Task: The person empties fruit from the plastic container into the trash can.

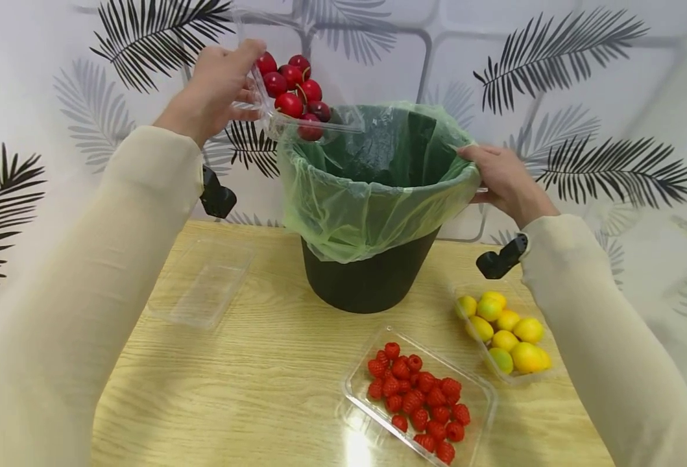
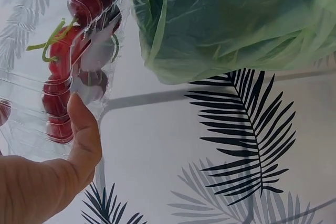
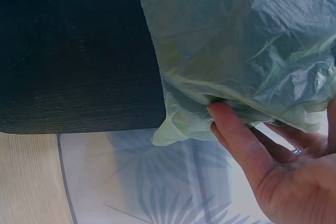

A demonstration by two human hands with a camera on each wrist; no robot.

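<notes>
The left hand (image 1: 220,84) holds a see-through cherry tub (image 1: 351,124) up at the left side of the black bin (image 1: 366,285). Its grip is closed on the tub's edge, with the thumb lying along the plastic in the left wrist view. The tub is tilted, and the cherries (image 1: 290,78) (a few with green stems) are bunched inside it. One corner overlaps the bin's opening in the head view; whether it touches the rim, I cannot tell.

The right hand (image 1: 506,178) is at the right side of the bin's rim. Its grip is closed over the edge, holding the green liner (image 1: 372,214) against the bin, with the fingertips pressed to the outside of the film in the right wrist view. The liner is folded over the rim and hangs down around the bin's upper part.

The bin stands upright on the wooden worktop (image 1: 250,395). To its left lies a see-through tray (image 1: 203,285). In front of the bin, a little to the right, sits a box of red raspberries (image 1: 419,395); right of the bin, near the right sleeve (image 1: 577,285), is a tub of yellow and greenish citrus fruits (image 1: 503,331). Behind the bin is a pale, leaf-patterned wall (image 1: 366,71).
</notes>
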